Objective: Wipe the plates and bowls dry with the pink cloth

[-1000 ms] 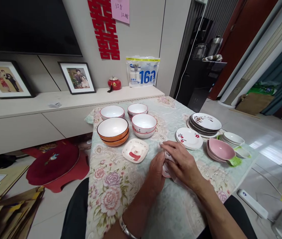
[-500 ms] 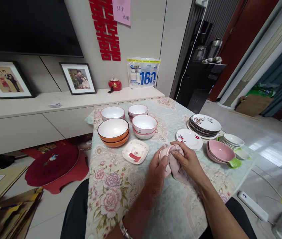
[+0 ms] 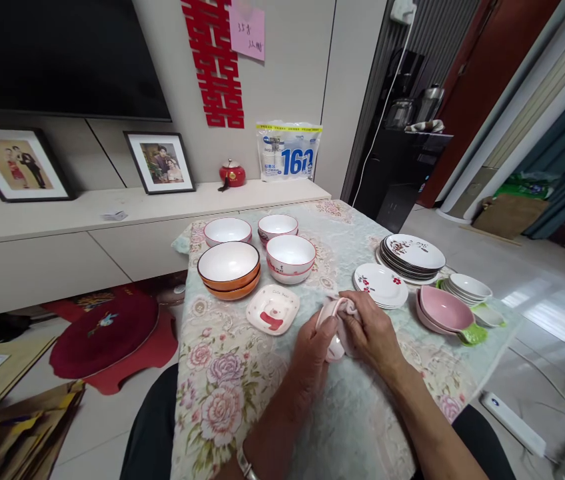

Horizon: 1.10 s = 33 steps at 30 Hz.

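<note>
Left hand [image 3: 311,350] and right hand [image 3: 376,333], close together, clasp a small dish [image 3: 335,348] and pink cloth [image 3: 346,343]. Floral tablecloth [image 3: 242,373] spreads beneath, its side edges well apart from them. Bowls [image 3: 230,263] stand ahead-left, plates [image 3: 381,287] ahead-right, cabinet [image 3: 22,267] beyond.

On the table [image 3: 352,427], bowls [image 3: 229,263] stand at the left in two rows, one behind the other, with a dish [image 3: 272,309] just before them. To its right, a cloth [image 3: 331,308] and another dish [image 3: 335,351] sit between the left hand [image 3: 310,350] and the right hand [image 3: 375,330]. Farther right lies a stack of plates [image 3: 381,285], a second stack [image 3: 415,252] behind it, then handled bowls [image 3: 446,310]. Behind the table, a cabinet [image 3: 62,217] bears, left to right, two picture frames [image 3: 160,162], a jar [image 3: 234,175] and a bag [image 3: 290,153]. A stool [image 3: 105,327] stands left of the table; a power strip [image 3: 512,423] lies right.
</note>
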Each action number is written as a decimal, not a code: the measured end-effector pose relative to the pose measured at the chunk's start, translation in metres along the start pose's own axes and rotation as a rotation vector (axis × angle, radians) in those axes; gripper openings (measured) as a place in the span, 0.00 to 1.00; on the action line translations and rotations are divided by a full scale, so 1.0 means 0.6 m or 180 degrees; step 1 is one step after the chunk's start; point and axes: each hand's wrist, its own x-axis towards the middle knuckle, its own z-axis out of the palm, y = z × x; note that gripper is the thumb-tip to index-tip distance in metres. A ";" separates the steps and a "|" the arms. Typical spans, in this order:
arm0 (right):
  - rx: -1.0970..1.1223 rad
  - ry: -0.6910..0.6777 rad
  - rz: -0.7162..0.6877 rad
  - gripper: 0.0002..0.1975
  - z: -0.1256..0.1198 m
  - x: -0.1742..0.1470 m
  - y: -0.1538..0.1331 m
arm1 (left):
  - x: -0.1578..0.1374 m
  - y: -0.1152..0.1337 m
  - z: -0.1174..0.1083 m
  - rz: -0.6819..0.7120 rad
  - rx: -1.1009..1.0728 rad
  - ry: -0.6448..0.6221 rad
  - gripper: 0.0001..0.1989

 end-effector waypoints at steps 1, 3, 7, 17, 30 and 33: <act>0.0049 -0.0087 0.0267 0.12 0.004 0.000 0.005 | 0.001 -0.002 -0.001 0.0050 -0.0013 0.0092 0.23; 0.0211 -0.0320 0.0709 0.11 0.011 -0.001 0.014 | 0.002 -0.006 -0.003 0.0168 -0.0036 0.0296 0.25; 0.0417 -0.0289 0.0952 0.11 0.012 -0.001 0.019 | 0.004 -0.012 -0.007 0.0163 -0.0155 0.0319 0.28; -0.0209 0.0275 -0.0877 0.18 -0.004 -0.003 -0.012 | -0.004 0.017 -0.004 -0.0256 0.0131 -0.0383 0.14; 0.0345 0.0088 0.0814 0.10 0.024 -0.009 0.018 | 0.005 -0.003 -0.013 0.0240 0.0047 -0.0127 0.22; -0.0015 0.0402 0.0201 0.12 0.010 -0.007 0.014 | 0.006 0.000 -0.015 0.0053 0.0100 -0.0268 0.21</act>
